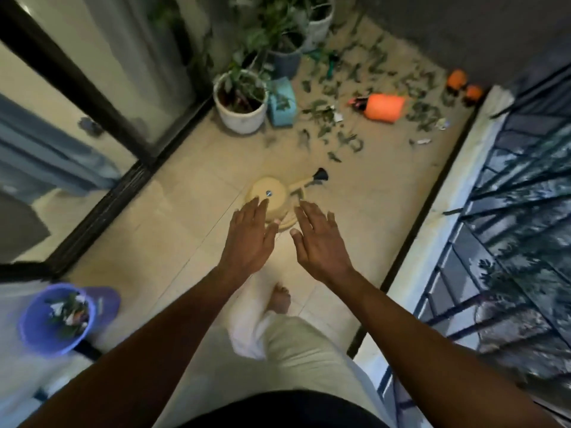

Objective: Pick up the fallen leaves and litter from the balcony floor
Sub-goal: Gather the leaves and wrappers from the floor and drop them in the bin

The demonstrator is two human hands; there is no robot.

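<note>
Both hands out in centre frame, palms down, empty. Left hand (250, 239) flat with fingers together, spread slightly at thumb; right hand (318, 242) likewise flat and unclenched, gripping nothing. Hovering above a yellow watering can (272, 196) on the balcony floor (185, 211), black spout tip pointing to upper right; small metal screw or cap on its top.

Fallen leaves (364, 88) scattered over upper centre and upper right of frame, well apart from both hands, green, mostly blurred. Litter mixed in: small white scraps (338, 117) beside the leaves, another pale wrapper (420, 141) near the right ledge. Orange pot (384, 107) tipped on its side among the leaves; two smaller orange objects (457, 79) at upper right corner, possibly small pots, too blurred to tell.

White plant pot (241, 103) at upper centre, light blue box (281, 103) touching just right of it, grey pot (285, 61) and another white pot (319, 26) behind. Purple bucket (52, 319) at lower left, holding leaves and light scraps. Sliding glass door with dark frame (80, 84) along left; railing (509, 196) along right edge.

Bare foot (279, 299) and pale trousers at lower centre. No readable writing or brand anywhere; motion blur across frame.
</note>
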